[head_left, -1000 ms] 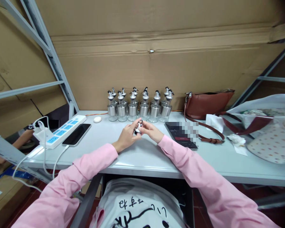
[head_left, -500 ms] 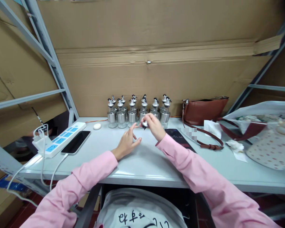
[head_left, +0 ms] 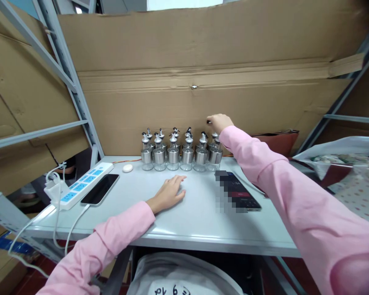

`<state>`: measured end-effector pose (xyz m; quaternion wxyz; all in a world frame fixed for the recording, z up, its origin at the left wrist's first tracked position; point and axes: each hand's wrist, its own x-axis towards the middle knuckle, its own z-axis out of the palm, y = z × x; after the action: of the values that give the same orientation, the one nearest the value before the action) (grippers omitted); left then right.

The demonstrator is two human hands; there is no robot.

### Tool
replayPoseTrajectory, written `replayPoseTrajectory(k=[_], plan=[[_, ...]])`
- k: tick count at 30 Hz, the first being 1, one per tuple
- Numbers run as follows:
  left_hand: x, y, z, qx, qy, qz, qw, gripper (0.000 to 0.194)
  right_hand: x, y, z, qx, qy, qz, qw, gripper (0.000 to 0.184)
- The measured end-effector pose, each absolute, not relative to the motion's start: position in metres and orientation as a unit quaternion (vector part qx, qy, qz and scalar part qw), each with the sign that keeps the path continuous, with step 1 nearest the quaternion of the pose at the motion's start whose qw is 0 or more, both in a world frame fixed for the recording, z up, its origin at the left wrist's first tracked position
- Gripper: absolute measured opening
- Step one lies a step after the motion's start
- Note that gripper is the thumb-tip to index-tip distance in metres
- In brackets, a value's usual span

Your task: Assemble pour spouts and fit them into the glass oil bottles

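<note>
My left hand (head_left: 169, 194) lies palm down on the pale table, fingers loosely stretched and holding nothing. Two rows of glass bottles with steel sleeves stand behind it; one is the front middle bottle (head_left: 187, 155). Over the rightmost bottle (head_left: 215, 156) my right hand (head_left: 220, 122) is raised, fingers closed on a small pourer spout whose black tip shows at the fingertips. The hand and sleeve partly cover the bottle tops there, so I cannot tell whether the spout sits on a bottle or is loose.
On the left lie a power strip (head_left: 83, 184), a black-screened phone (head_left: 101, 189) on a cable, and a white round disc (head_left: 127, 168). A second phone (head_left: 242, 192) lies under my right forearm. A brown bag (head_left: 276, 141) and a dotted bag (head_left: 355, 192) stand at right; cardboard (head_left: 172, 106) walls the back.
My right hand has moved up and right from in front of the bottles to above the rightmost ones. My left hand has lowered flat onto the table. The view has tilted up slightly.
</note>
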<state>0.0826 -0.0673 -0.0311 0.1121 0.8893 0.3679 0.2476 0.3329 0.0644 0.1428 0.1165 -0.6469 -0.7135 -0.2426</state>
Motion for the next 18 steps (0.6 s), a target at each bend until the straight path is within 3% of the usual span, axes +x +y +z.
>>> replayPoseTrajectory(k=[5, 18], plan=[[0.084, -0.068, -0.031, 0.897, 0.363, 0.231, 0.099, 0.043, 0.335, 0.077, 0.139, -0.641, -0.736, -0.216, 0.001, 0.028], [0.083, -0.066, -0.03, 0.903, 0.367, 0.205, 0.087, 0.042, 0.319, 0.077, 0.124, -0.643, -0.741, -0.194, -0.016, 0.028]])
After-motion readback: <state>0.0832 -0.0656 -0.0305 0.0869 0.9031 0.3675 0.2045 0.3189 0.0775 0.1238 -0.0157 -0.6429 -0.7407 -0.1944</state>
